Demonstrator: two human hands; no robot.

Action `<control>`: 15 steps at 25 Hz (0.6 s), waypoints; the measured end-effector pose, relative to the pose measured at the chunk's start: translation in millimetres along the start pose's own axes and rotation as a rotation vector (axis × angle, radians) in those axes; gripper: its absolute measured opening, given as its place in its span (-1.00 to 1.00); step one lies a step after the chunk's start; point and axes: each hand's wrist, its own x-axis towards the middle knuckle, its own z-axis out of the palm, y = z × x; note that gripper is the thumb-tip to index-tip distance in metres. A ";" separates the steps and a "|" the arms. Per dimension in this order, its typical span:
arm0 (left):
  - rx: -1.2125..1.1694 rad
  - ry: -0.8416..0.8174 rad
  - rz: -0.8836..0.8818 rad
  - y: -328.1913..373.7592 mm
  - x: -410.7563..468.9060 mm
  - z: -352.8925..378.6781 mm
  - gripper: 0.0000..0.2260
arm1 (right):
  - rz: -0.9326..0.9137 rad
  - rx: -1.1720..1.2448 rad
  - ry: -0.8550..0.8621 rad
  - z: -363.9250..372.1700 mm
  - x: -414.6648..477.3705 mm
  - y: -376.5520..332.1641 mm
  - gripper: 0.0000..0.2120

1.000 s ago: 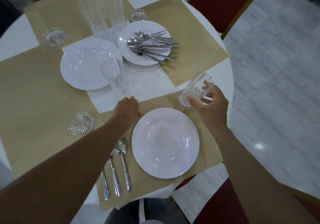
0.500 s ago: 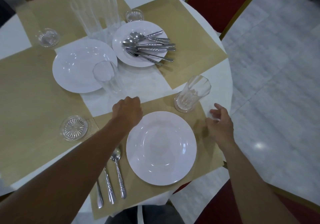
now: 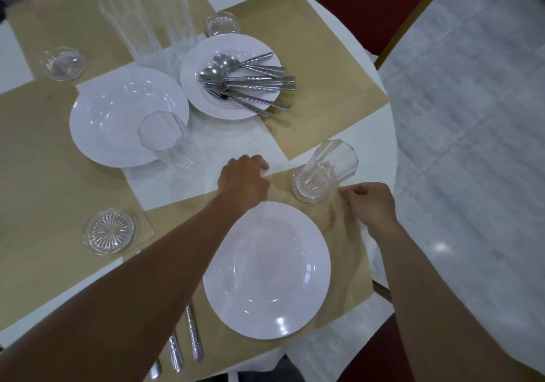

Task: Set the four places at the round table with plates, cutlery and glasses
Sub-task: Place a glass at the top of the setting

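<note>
Both your hands sit at the far edge of the near mat (image 3: 339, 278). Your left hand (image 3: 243, 182) is curled into a loose fist, knuckles down on the mat's far left corner, holding nothing you can see. Your right hand (image 3: 370, 203) is closed too, fingertips pinched at the mat's surface just right of the glass (image 3: 326, 170) (whether it actually grips the mat, you cannot tell). That glass stands upright on a clear coaster (image 3: 306, 194) at the mat's far right corner, free of both hands.

On the same mat the near plate (image 3: 267, 269) lies empty between your forearms, and three cutlery handles (image 3: 193, 337) show to its left, their upper ends hidden under your left arm.

On the left mat (image 3: 38, 175) lies a second empty plate (image 3: 115, 116), with another glass (image 3: 168, 139) standing just at its right rim, and a bare coaster (image 3: 107, 231) nearer you. A third plate (image 3: 206, 81) at the centre of the bench (image 3: 368, 134) carries the heap of spare cutlery (image 3: 247, 81). Behind it stand tall stacked glasses (image 3: 147, 22), blurred. Two more coasters lie on the far mats, one at the left (image 3: 63, 63) and one behind the cutlery plate (image 3: 222, 24). Red chairs (image 3: 377, 4) stand around the bench.
</note>
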 end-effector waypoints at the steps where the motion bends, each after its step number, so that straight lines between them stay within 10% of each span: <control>1: -0.002 -0.001 -0.003 0.5 3.2 -0.5 -0.81 | -0.004 -0.017 -0.001 -0.6 1.0 -1.7 -0.91; 15: -0.111 -0.006 -0.037 -11.4 32.2 -7.3 -0.79 | -0.164 -0.136 -0.037 10.1 25.4 -35.3 -0.86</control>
